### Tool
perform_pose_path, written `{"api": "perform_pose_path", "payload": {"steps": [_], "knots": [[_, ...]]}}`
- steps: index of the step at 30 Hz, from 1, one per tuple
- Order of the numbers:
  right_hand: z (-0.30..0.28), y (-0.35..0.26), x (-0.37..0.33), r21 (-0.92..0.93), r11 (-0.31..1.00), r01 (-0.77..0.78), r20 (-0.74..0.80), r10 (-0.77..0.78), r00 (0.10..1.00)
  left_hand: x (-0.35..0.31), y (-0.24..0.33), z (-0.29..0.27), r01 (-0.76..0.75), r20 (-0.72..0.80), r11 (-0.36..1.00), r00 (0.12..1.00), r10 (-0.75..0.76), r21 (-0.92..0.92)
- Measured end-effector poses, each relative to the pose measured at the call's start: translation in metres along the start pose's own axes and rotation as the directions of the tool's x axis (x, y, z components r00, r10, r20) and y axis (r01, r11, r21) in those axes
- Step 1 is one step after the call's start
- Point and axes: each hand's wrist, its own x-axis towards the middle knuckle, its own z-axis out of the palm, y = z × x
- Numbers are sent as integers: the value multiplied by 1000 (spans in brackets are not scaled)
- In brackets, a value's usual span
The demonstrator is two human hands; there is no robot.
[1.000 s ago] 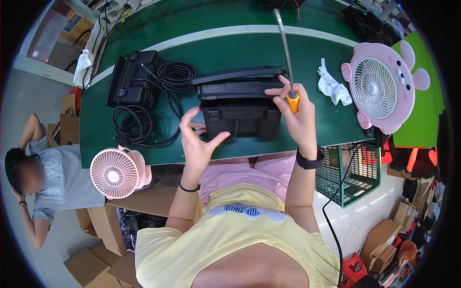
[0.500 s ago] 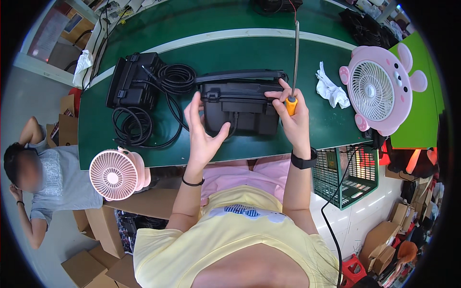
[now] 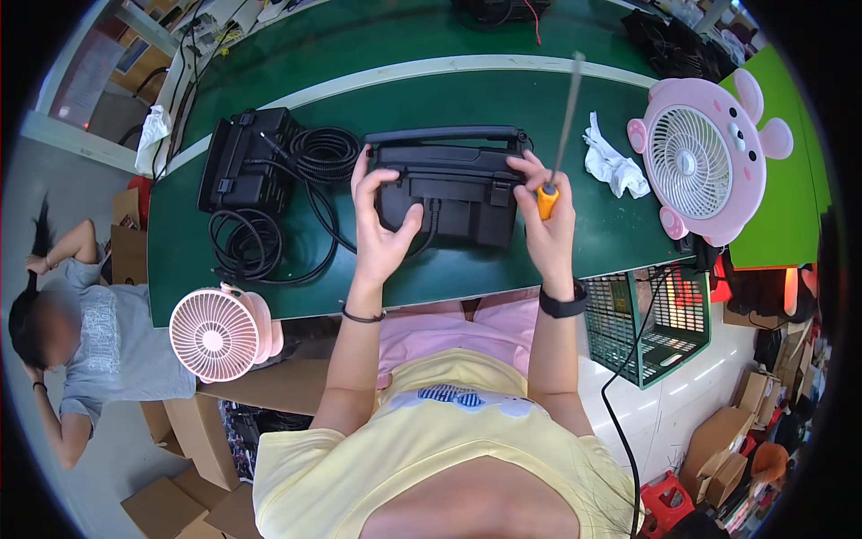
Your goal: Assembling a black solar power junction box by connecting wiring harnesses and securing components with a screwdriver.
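A black plastic case [image 3: 458,211] with a carrying handle and latches lies in front of me on the green table. My left hand [image 3: 382,238] is closed around its left end, fingers over the edge and thumb on the near face. A black cable [image 3: 434,220] comes out of that face, beside the thumb. My right hand [image 3: 549,242] grips a screwdriver by its orange handle [image 3: 547,200]; the long metal shaft points away from me, smeared by motion. The right fingertips also touch the case's right end, near a latch [image 3: 500,193].
A second black case [image 3: 251,162] with coiled black cables [image 3: 250,241] stands on the left. A pink fan [image 3: 214,332] is at the near left edge, a pink animal-shaped fan [image 3: 687,162] at right, beside crumpled tissue [image 3: 613,166]. A green crate [image 3: 642,332] sits below. Another person [image 3: 99,332] is at left.
The case has turned slightly, its right end nearer me, and a right-hand latch now shows. The screwdriver's tip has swung right. My left index finger has moved onto the case's top edge.
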Motion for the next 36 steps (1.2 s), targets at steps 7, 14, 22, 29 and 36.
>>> {"api": "perform_pose_path", "payload": {"steps": [7,14,22,29,36], "knots": [[-6,-4,-32,-179,984,23,-80,-38,996,-25,3,10,-6,-74,1000,997,6,0],[-21,-6,-33,212,953,-217,96,201,975,-30,9,7,17,-75,1000,997,-18,-8],[-8,-10,-28,205,976,-67,44,59,997,-36,13,8,25,-75,999,997,-28,-36],[6,-14,-19,249,965,-80,-125,114,986,-34,14,8,69,-109,995,991,-77,-78],[7,5,-4,-108,971,-213,-207,187,960,-7,13,9,210,-103,931,963,-250,-297]]}}
